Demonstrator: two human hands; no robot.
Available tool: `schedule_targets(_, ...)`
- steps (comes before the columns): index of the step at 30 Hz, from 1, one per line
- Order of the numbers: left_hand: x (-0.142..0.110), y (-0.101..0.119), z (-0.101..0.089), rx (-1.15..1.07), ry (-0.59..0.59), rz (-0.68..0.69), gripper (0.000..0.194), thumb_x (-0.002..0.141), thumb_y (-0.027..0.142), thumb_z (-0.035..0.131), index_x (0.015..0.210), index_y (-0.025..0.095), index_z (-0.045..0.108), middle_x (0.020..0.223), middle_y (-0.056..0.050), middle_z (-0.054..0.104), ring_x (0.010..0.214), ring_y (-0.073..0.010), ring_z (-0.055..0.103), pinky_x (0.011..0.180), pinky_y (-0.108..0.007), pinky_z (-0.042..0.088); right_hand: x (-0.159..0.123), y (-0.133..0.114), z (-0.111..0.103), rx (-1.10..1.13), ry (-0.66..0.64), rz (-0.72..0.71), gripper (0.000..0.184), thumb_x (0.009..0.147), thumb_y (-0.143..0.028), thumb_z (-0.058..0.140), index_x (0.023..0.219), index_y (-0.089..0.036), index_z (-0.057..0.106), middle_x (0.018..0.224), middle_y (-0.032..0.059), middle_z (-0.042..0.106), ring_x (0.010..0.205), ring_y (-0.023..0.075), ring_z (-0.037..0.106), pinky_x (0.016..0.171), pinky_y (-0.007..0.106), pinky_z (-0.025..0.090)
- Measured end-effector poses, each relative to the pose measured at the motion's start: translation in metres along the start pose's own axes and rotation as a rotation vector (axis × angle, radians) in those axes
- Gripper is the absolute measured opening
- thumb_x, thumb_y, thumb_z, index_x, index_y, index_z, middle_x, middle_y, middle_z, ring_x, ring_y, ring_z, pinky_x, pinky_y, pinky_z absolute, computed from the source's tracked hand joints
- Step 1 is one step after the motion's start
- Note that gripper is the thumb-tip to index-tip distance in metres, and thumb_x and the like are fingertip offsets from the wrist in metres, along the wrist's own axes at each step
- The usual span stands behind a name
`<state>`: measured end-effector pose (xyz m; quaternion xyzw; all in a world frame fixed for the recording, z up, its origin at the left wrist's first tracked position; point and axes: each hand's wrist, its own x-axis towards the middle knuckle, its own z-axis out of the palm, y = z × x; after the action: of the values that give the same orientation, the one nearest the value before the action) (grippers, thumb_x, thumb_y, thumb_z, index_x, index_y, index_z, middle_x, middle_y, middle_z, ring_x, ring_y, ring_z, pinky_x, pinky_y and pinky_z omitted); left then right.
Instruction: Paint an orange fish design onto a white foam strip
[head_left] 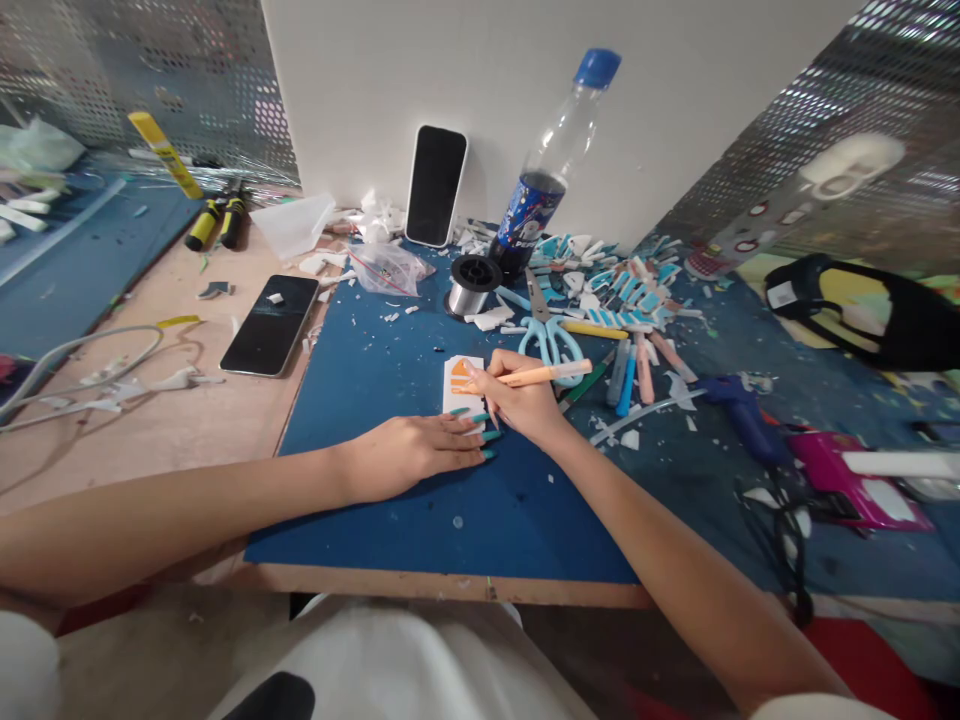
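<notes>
My right hand (pixel 521 400) grips an orange marker (pixel 551 373), its tip over a small white card (pixel 452 400). Orange colouring shows on the upper part of the card. My left hand (pixel 420 450) lies flat with fingers stretched out, the fingertips resting on the card's lower part. Both hands are over the blue mat (pixel 390 540). Just beyond the right hand are light-blue scissors (pixel 551 335), and a spool of silvery wire (pixel 470 290) stands behind the card.
A cola bottle (pixel 529 210) and a propped phone (pixel 436 185) stand at the back. Another phone (pixel 270 325) lies left. Cut foam scraps (pixel 630 285) and several markers crowd the right, near a blue glue gun (pixel 750 420). Yellow-handled pliers (pixel 217 220) lie back left.
</notes>
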<state>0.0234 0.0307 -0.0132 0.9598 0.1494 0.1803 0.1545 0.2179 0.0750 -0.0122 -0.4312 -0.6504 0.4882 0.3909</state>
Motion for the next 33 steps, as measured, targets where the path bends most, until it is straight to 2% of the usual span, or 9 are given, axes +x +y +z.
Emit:
schedule_targets(6, -0.0005, -0.0001, 0.0008, 0.020, -0.009, -0.006, 0.037, 0.095, 0.010, 0.029, 0.124, 0.011, 0.052, 0.129, -0.010, 0.055, 0.127, -0.0200, 0.044, 0.107, -0.035, 0.040, 0.0005, 0.0006, 0.0006, 0.013, -0.013, 0.014, 0.039, 0.078, -0.040, 0.062, 0.054, -0.020, 0.037, 0.038, -0.0085, 0.043, 0.028, 0.0058, 0.039, 0.031, 0.020, 0.031)
schedule_targets(22, -0.0015, -0.0002, 0.0012, 0.020, -0.021, -0.007, 0.038, 0.095, 0.011, 0.029, 0.125, 0.012, 0.051, 0.131, -0.009, 0.053, 0.127, -0.0206, 0.044, 0.107, -0.035, 0.039, 0.0001, -0.0015, 0.0019, 0.016, -0.027, -0.011, 0.036, 0.078, -0.032, 0.063, 0.054, -0.020, 0.039, 0.040, -0.0084, 0.045, 0.030, 0.0054, 0.040, 0.033, 0.020, 0.032)
schedule_targets(33, -0.0012, 0.0004, 0.0016, 0.056, -0.003, 0.002, 0.037, 0.095, 0.011, 0.028, 0.123, 0.011, 0.053, 0.129, -0.009, 0.056, 0.125, -0.0208, 0.047, 0.106, -0.034, 0.041, 0.0001, -0.0033, 0.0015, -0.001, -0.046, -0.018, 0.036, 0.078, -0.035, 0.063, 0.054, -0.019, 0.040, 0.040, -0.0080, 0.047, 0.030, 0.0045, 0.041, 0.033, 0.019, 0.032)
